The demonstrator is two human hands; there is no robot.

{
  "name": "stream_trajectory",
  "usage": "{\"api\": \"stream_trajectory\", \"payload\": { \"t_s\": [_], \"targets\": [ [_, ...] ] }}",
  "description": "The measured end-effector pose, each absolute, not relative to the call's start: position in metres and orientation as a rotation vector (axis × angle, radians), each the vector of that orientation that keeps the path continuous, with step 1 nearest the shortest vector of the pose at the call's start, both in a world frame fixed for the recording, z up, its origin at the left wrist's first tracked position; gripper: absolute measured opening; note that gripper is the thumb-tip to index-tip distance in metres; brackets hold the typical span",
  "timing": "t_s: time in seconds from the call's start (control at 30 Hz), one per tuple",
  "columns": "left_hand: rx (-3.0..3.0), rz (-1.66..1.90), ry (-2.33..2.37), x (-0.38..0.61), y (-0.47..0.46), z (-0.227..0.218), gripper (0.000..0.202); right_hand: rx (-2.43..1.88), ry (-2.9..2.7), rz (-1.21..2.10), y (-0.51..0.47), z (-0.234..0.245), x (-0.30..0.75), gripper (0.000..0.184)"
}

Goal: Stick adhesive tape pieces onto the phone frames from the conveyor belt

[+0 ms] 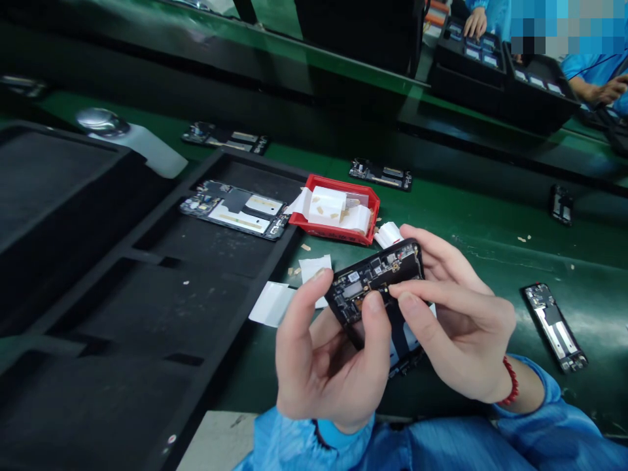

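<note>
My left hand (338,360) is closed around an opened phone (360,278), its circuit board facing up and tilted. The left thumb presses on the board's lower edge. Above the board, my right hand (456,320) has its thumb and index fingertip pinched close together. A tiny pale bit shows beside those fingertips, but what they hold is too small to make out. The other right fingers reach behind the phone's upper right corner. Just beyond the phone is a red bin (338,235) with white backing paper (326,204) and small tan stickers in it.
A black compartment tray (161,275) lies on the left, with another opened phone (235,209) in it. Several more phones sit on the green bench, one at right (554,327). Paper scraps (272,304) lie near the bin. Across the bench, co-workers' hands are beside black trays (471,65).
</note>
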State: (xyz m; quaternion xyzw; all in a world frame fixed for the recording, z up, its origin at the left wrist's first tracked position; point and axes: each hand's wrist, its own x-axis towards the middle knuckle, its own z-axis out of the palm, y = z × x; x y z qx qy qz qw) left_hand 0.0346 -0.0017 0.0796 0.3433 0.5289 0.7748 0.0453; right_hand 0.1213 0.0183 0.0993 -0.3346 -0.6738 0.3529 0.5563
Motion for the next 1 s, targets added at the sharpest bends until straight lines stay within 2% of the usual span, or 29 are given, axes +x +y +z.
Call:
{"api": "stream_trajectory", "payload": {
  "t_s": [0.5,0.77,0.9,1.0],
  "targets": [
    [1.057,2.351,1.640,0.036,-0.003,0.079,0.035,-0.762,-1.615,0.760,0.021,0.097,0.121,0.027],
    [0.985,2.292,1.668,0.036,-0.004,0.083,0.042,-0.767,-1.756,0.519,0.021,0.091,0.119,0.033],
    [0.952,2.160,1.648,0.025,-0.003,0.076,0.035,-0.763,-1.714,0.804,0.023,0.087,0.128,0.037],
    [0.934,2.179,1.526,0.020,-0.001,0.067,0.028,-0.737,-1.611,1.217,0.018,0.078,0.145,0.063]
  ]
}}
